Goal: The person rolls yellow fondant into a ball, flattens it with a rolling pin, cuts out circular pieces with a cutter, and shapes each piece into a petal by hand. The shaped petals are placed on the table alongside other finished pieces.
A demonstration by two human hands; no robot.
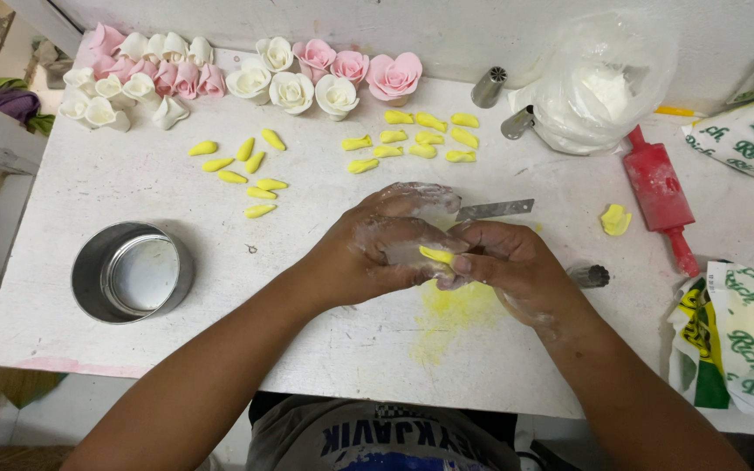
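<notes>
Both hands meet over the middle of the white table (89, 183). My left hand (386, 240), dusted with white powder, cups a small yellow piece of paste (436, 255). My right hand (503, 262) presses its fingers against that same piece from the right. Behind the hands lies a thin metal blade (496, 208). A yellow stain (451, 314) marks the table just below the hands. Small shaped yellow pieces lie in two groups, one at the left (246, 170) and one at the back centre (416, 139).
Pink and white paste roses (246, 74) line the back edge. A round metal tin (131, 272) sits at the left. A red rolling pin (661, 196), a yellow lump (615, 220), a bag of white paste (599, 83), metal piping tips (488, 87) and printed bags (739, 344) fill the right.
</notes>
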